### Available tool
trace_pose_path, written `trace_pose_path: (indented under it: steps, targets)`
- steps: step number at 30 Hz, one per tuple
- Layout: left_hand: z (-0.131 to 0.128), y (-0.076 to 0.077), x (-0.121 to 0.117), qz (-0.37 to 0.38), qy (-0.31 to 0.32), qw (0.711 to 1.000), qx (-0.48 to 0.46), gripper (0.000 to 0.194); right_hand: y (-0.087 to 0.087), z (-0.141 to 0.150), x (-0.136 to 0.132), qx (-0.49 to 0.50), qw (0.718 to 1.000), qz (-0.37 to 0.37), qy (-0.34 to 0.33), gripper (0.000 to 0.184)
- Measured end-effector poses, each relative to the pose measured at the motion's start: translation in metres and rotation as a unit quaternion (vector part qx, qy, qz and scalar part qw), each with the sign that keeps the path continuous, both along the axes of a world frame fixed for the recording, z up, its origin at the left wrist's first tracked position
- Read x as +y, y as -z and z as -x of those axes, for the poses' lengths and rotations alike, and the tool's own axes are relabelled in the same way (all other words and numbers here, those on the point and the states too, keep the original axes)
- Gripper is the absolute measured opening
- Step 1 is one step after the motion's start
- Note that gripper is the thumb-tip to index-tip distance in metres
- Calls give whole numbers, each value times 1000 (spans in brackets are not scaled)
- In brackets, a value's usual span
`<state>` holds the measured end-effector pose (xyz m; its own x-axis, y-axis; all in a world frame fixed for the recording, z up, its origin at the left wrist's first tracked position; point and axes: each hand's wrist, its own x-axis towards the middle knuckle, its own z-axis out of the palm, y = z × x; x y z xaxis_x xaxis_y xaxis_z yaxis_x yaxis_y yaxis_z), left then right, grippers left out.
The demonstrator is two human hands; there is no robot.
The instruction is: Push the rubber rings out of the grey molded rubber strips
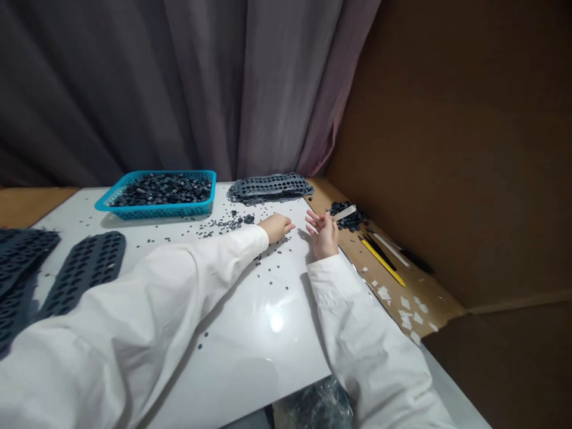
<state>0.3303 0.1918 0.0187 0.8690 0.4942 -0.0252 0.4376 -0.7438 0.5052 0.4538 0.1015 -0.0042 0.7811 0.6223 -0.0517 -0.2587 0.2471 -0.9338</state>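
My right hand [327, 237] pinches a flat, pale stick-like tool [345, 213] between thumb and finger, its other fingers spread out. The tool points up and to the right, over a pile of small black rubber-like rings [351, 221]. Just left of it, above the white board [250, 369], my left hand [276, 227] is closed with the fingertips together; whatever they hold is too small to make out. Small black discs [221, 227] lie scattered beside and below the left hand. Behind it lies a stack of perforated dark sheets [270, 187].
A blue basket [163, 210] full of small black pieces stands at the back left. More perforated dark sheets [84, 268] lie at left. On the right, a yellow cutter [383, 260], dark-handled tools and white scraps [406, 302] lie on cardboard. Clear plastic [315, 405] shows below the board's front edge.
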Motion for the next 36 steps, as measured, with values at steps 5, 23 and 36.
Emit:
trace_pose_path:
  steps: [5, 23, 36]
  targets:
    - [-12, 2, 5, 5, 73, 997, 36, 25, 3, -10, 1, -3, 1000, 5, 5, 36]
    - [44, -40, 30, 70, 13, 997, 31, 33, 3, -16, 0, -3, 1000, 5, 1, 37]
    - [247, 7, 15, -62, -156, 980, 110, 97, -6, -5, -4, 8, 1000, 7, -8, 25]
